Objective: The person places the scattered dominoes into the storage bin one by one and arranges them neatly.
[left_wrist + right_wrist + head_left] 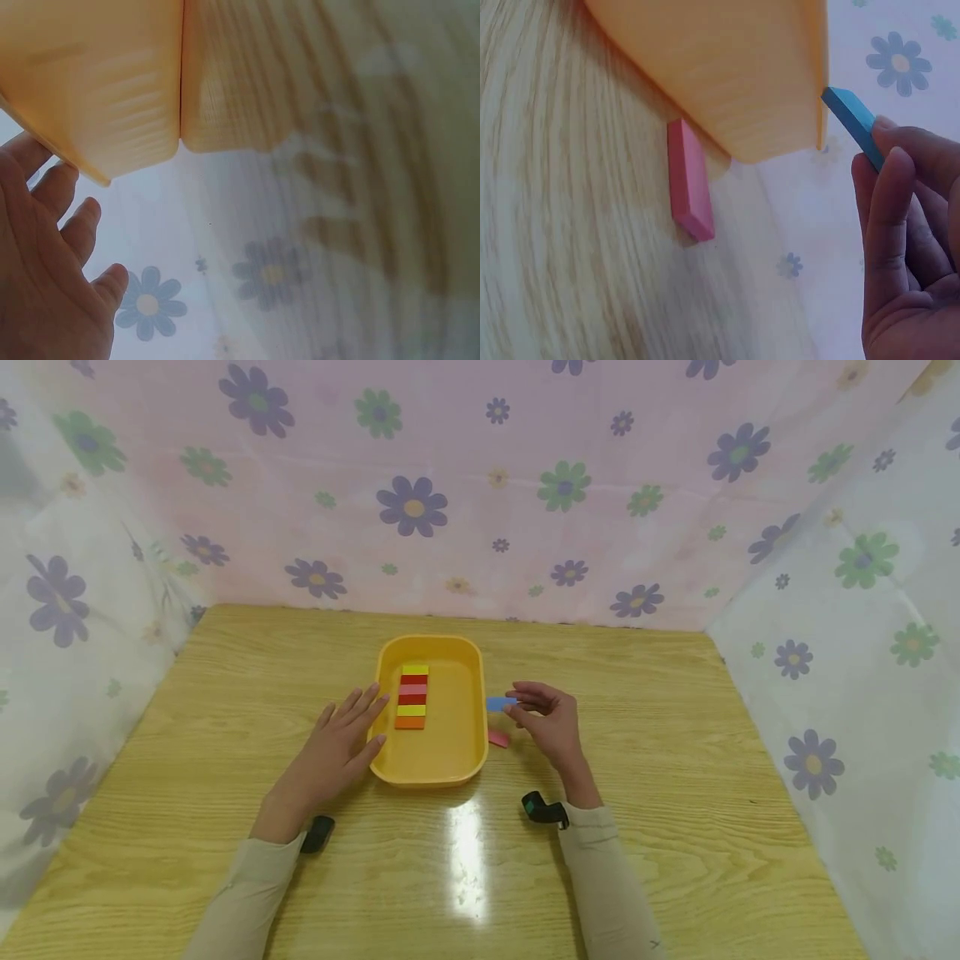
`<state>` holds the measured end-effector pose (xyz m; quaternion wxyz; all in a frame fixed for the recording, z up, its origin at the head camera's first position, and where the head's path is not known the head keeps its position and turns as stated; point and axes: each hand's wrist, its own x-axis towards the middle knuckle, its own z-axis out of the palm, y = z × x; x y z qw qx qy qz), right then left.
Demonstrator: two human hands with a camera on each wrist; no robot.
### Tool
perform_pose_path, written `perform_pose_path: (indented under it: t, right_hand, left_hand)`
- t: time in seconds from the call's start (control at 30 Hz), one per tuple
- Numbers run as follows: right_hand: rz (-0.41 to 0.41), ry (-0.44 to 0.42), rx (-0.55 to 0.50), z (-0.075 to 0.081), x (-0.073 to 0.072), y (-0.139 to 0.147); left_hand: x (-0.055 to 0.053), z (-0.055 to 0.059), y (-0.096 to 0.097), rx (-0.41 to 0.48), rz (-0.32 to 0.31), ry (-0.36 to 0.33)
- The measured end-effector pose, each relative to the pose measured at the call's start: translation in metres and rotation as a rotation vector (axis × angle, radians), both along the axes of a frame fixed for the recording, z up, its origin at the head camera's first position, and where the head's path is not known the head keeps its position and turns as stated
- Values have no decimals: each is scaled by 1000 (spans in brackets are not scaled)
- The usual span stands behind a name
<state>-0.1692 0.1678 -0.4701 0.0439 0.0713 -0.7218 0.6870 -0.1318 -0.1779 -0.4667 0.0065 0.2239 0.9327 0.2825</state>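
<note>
A yellow tray (456,752) stands on the wooden table. Inside it, along the left side, a row of flat blocks (412,700) in yellow, red, pink and orange lies one below another. My left hand (333,752) rests against the tray's left rim with its fingers spread. Just outside the right rim, my right hand (549,718) pinches a blue block (853,118) by one end between thumb and fingers; its far end is at the rim. On the table beside the tray lies a pink block (688,180), below the blue one in the head view.
A flowered cloth (465,485) hangs behind the table and along both sides. Black wrist cameras (543,810) are strapped near each cuff. A bright reflection lies on the wooden table (405,877) in front of the tray.
</note>
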Motion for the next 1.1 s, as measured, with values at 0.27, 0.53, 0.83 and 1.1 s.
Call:
perform_pose_path:
  t: [0.27,0.53,0.83,1.1]
  right_hand:
    - [-59,-35,-67,5,5,-10]
    - [-5,-49,-126,10,10,-24]
    - [28,-76,-162,17,17,-39]
    - [65,-83,-159,18,20,-60]
  left_hand:
    - [1,0,0,-1,7,4]
    - [2,1,1,3,8,7]
    - [1,-2,1,-13,7,11]
    - [0,-2,4,-19,13,26]
